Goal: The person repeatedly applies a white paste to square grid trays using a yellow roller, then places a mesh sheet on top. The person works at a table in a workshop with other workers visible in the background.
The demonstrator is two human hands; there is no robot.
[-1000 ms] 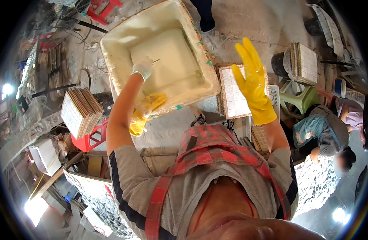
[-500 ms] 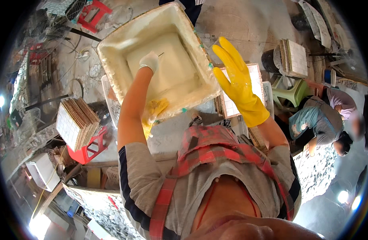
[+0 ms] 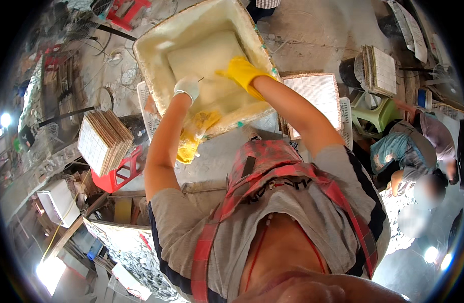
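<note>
A large cream-coloured square tub (image 3: 265, 53) with a crusted rim stands in front of me, pale cloudy liquid inside. Over its near left part is my left hand (image 3: 187, 88) in a thin whitish glove, closed on a thin dark stick-like thing (image 3: 200, 79) whose tip pokes out beyond the fingers. My right hand (image 3: 242, 73), in a yellow rubber glove, reaches into the tub from the right. Its fingers point left and are smeared, so their grip is unclear. A loose yellow rubber glove (image 3: 189, 146) hangs over the near rim beside my left forearm.
White-faced panels (image 3: 313, 98) lie right of the tub. A panel stack (image 3: 103, 141) rests on a red stool (image 3: 118, 174) at left; another stack (image 3: 379, 70) stands near a green stool (image 3: 371, 113). Two people (image 3: 414, 141) bend over at the right. Another person (image 3: 262, 9) is beyond the tub.
My right hand, spread and raised right of the tub before, has swung left into it. My left hand has drawn slightly nearer with the thin stick-like thing. The view has shifted a little.
</note>
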